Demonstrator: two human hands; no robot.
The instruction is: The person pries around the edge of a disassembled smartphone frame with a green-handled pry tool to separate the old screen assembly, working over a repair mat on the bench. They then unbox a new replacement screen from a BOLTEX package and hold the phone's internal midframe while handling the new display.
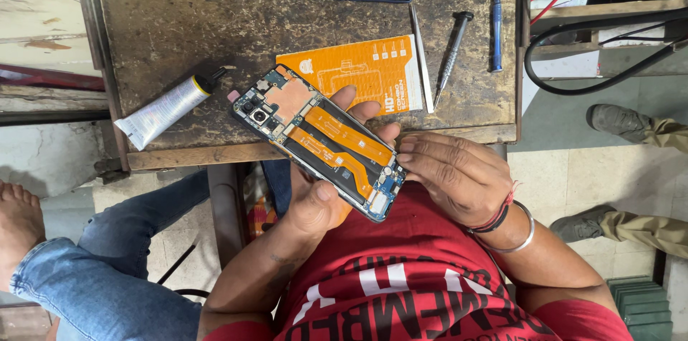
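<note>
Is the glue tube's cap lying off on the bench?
No: the white glue tube lies on the worn bench with its black cap still on, left of the opened phone held in the left hand.

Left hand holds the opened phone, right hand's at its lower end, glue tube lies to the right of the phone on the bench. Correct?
One error: the head view shows the glue tube lying left of the phone, not right. The left hand holds the phone, and the right hand is at its lower end.
</note>
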